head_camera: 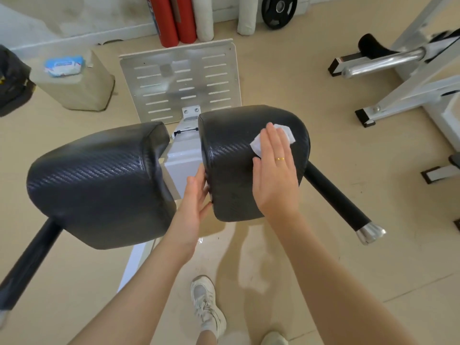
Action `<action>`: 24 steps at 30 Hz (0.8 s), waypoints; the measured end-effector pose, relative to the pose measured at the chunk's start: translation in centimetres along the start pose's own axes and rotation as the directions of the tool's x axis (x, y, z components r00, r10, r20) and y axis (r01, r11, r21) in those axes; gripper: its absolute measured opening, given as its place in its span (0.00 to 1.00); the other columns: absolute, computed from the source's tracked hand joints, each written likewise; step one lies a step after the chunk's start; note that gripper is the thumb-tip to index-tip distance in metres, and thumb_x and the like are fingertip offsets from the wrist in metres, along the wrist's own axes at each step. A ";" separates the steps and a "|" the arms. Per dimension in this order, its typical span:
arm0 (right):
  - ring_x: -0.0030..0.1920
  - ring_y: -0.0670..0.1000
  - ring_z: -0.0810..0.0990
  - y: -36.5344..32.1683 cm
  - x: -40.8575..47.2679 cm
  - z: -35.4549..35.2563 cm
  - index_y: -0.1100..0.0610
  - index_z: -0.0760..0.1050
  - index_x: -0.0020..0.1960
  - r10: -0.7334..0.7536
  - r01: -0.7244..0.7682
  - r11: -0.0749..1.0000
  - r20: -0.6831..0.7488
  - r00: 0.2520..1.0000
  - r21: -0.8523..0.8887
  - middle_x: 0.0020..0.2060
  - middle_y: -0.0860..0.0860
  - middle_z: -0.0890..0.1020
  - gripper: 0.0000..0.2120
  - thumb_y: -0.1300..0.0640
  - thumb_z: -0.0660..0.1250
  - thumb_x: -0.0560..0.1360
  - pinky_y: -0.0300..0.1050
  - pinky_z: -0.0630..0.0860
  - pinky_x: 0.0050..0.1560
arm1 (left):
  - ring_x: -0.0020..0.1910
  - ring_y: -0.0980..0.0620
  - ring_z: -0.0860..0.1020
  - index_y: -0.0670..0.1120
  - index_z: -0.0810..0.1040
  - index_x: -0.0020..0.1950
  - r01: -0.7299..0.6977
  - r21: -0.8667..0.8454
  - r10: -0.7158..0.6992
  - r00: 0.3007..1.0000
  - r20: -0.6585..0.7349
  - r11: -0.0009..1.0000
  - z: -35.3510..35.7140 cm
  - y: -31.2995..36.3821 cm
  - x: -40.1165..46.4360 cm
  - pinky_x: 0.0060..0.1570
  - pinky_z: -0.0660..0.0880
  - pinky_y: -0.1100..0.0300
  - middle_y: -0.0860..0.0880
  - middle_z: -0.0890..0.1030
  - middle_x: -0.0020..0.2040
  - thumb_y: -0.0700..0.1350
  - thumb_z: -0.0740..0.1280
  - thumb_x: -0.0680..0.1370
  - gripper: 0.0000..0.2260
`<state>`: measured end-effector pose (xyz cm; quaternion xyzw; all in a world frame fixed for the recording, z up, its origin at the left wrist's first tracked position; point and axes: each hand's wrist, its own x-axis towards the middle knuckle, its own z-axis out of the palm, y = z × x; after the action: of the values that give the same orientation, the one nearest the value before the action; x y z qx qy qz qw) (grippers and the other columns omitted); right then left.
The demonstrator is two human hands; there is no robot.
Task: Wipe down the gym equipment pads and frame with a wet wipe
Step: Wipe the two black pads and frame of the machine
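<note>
The right hand [275, 175] is lying flat on top of the right pad [239, 135], fingers straight and together, pressing a white wet wipe [286, 131] against the leather; its grip is released, the palm alone pinning the cloth. The wipe is showing crumpled and folded, peeking out past the fingertips and beside the index finger. The left hand [194, 200] is resting against the pad's inner side edge, fingers relaxed and touching it, its grip likewise loose.

Both pads are looking black, with a woven, carbon-like texture and rounded corners; the left pad [99, 180] is sitting just beside the right one, apart from it, with the white frame [181, 160] showing between them. A black handle bar [336, 197] with a silver cap is sticking out from under the right pad. Beyond, a slotted metal footplate [179, 80] is standing on the floor, and a pack of wipes [64, 65] is lying on a beige block [79, 88].
</note>
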<state>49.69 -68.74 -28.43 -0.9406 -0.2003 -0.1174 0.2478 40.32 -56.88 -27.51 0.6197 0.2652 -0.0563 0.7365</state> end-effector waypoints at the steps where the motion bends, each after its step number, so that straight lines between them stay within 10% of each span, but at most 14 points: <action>1: 0.72 0.57 0.61 -0.4 1.1 -0.5 0.64 0.63 0.70 0.030 -0.030 0.999 0.049 0.998 0.013 0.70 0.58 0.66 0.20 0.63 0.56 0.78 0.52 0.59 0.72 | 0.70 0.62 0.63 0.63 0.57 0.73 0.008 -0.002 -0.008 1.000 0.004 1.000 0.0 0.2 -0.1 0.69 0.61 0.59 0.64 0.65 0.71 0.66 0.44 0.72 0.29; 4: 0.73 0.52 0.58 -1.5 2.8 -0.7 0.60 0.62 0.72 0.021 -0.027 0.999 0.131 0.991 0.044 0.72 0.53 0.64 0.23 0.68 0.56 0.78 0.43 0.51 0.73 | 0.70 0.61 0.62 0.63 0.56 0.73 0.020 -0.023 -0.019 1.000 0.017 1.000 0.0 0.6 -0.1 0.70 0.61 0.56 0.63 0.64 0.71 0.68 0.46 0.71 0.30; 13: 0.57 0.48 0.78 -5.3 -2.1 -1.3 0.60 0.79 0.56 -0.319 0.244 0.913 0.200 0.926 0.326 0.56 0.55 0.81 0.12 0.62 0.64 0.73 0.39 0.75 0.58 | 0.67 0.61 0.67 0.57 0.65 0.68 0.085 -0.123 -0.080 0.996 0.045 0.989 -1.0 0.4 0.0 0.65 0.65 0.60 0.56 0.68 0.70 0.65 0.47 0.72 0.28; 15: 0.54 0.35 0.76 -4.5 -1.8 -1.9 0.55 0.78 0.57 -0.178 0.129 0.947 0.144 0.973 0.294 0.56 0.51 0.80 0.12 0.60 0.60 0.76 0.31 0.70 0.59 | 0.69 0.60 0.65 0.58 0.63 0.71 0.114 -0.102 -0.106 0.992 0.073 0.988 -1.4 0.8 0.0 0.68 0.62 0.58 0.59 0.67 0.70 0.66 0.45 0.72 0.30; 20: 0.64 0.56 0.71 -1.5 3.1 -2.3 0.63 0.75 0.59 0.132 -0.137 0.982 0.043 0.990 0.131 0.62 0.57 0.76 0.16 0.68 0.54 0.76 0.39 0.62 0.66 | 0.72 0.59 0.61 0.62 0.56 0.73 0.138 -0.019 -0.135 0.983 0.125 0.990 -2.1 1.0 0.4 0.73 0.55 0.51 0.63 0.63 0.71 0.68 0.41 0.71 0.31; 24: 0.50 0.47 0.75 -3.5 2.9 -0.8 0.58 0.74 0.44 0.113 -0.114 0.979 0.017 0.993 0.167 0.48 0.48 0.79 0.09 0.63 0.55 0.74 0.38 0.71 0.47 | 0.71 0.59 0.62 0.62 0.58 0.73 0.153 -0.037 -0.147 0.979 0.145 0.987 -2.5 0.6 0.8 0.73 0.54 0.51 0.61 0.64 0.72 0.69 0.40 0.71 0.32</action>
<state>50.68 -65.47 -25.32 -0.9268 -0.1563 -0.0823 0.3314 40.45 -54.21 -27.62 0.5744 0.2595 -0.1491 0.7619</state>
